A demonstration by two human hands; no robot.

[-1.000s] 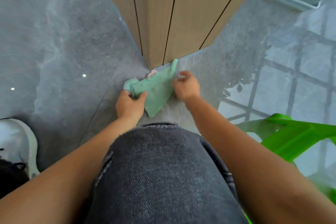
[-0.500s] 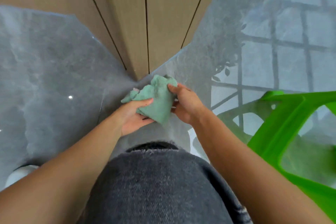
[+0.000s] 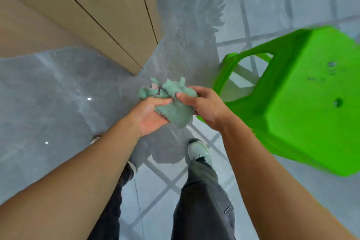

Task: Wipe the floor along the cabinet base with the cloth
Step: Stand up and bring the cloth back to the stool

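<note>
A crumpled pale green cloth [image 3: 175,107] is bunched up in the air between both hands, well above the glossy grey floor [image 3: 58,103]. My left hand [image 3: 150,115] cups it from below and the left, palm up. My right hand [image 3: 202,105] grips it from the right with thumb on top. The wooden cabinet [image 3: 87,15] stands at the upper left, its corner base meeting the floor just beyond the cloth. Part of the cloth is hidden inside my palms.
A bright green plastic stool [image 3: 303,99] stands close on the right, almost touching my right wrist. My two feet in light shoes [image 3: 198,150] and dark trousers are on the floor below. Window reflections streak the tiles at the upper right.
The cloth has been lifted off the floor at the cabinet corner and bunched up between both hands. The view has risen from a crouch to standing, and the stool now looms on the right.
</note>
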